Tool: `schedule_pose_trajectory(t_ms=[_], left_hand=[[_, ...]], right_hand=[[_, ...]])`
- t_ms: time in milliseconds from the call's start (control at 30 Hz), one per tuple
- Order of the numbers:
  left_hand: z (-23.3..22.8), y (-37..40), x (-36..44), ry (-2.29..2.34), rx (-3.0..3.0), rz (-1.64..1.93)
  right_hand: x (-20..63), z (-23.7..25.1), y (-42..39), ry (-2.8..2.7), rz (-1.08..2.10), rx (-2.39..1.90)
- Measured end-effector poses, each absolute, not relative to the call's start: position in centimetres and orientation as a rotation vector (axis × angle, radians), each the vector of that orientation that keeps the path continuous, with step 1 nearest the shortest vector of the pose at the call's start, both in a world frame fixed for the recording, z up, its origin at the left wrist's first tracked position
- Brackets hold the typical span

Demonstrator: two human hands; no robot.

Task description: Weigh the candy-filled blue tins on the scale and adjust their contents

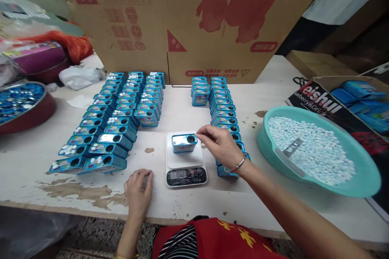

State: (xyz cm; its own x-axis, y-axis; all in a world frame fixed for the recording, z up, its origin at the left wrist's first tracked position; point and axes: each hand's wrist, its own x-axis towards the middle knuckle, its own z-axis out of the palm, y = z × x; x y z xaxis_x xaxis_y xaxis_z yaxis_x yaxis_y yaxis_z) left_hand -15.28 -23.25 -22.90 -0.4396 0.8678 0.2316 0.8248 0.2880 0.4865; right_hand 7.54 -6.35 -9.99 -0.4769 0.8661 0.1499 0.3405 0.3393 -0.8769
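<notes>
A blue tin (184, 143) with a round dark hole in its lid stands on a white digital scale (185, 160). The scale's display appears to read 156.0. My right hand (220, 143), a metal bangle at its wrist, reaches in from the right. Its thumb and forefinger are pinched together at the tin's right end, close to the hole; whether they hold a small piece or just touch the tin is unclear. My left hand (139, 190) rests on the table left of the scale, fingers loosely bent, thumb apart, nothing in it.
Rows of blue tins (105, 163), many with white pellets on top, stand at left; more tins (223, 107) line the right. A turquoise basin (370, 178) holds white pellets and a grey strip. A red bowl (45, 109) holds blue pieces. Behind rises a large carton (146, 20).
</notes>
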Motion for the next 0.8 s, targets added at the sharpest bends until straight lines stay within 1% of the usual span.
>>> schedule_pose_trajectory(t_ms=[133,200,267,367,433,533,633,800], left_hand=[[-22.9,-23.4,-15.2,2.466,1.591,0.856],[-22.6,-23.4,-15.1,2.448,1.588,0.9],[-22.0,-22.7,-14.7,2.37,1.61,0.998],[-20.7,-20.1,-13.9,2.158,1.687,1.157],[-19.9,-17.3,-13.2,2.001,1.733,1.19],[-18.8,-13.2,-12.2,1.778,1.726,1.158],[-17.0,-10.9,-11.5,1.655,1.843,1.1],[-12.9,-11.2,-11.0,1.504,2.587,0.961]], right_hand=[[7.5,-10.1,-6.3,-1.964,1.1,-1.049],[7.4,-10.2,-6.2,-1.896,1.174,-1.035],[7.2,-10.2,-6.4,-1.719,1.374,-1.032],[6.8,-10.4,-7.7,-1.265,1.817,-1.027],[6.7,-10.8,-9.1,-0.931,2.063,-0.982],[6.7,-12.2,-11.3,-0.54,2.299,-0.915],[7.0,-13.6,-12.4,-0.322,2.324,-0.972],[7.2,-13.5,-11.7,-0.157,2.075,-0.92]])
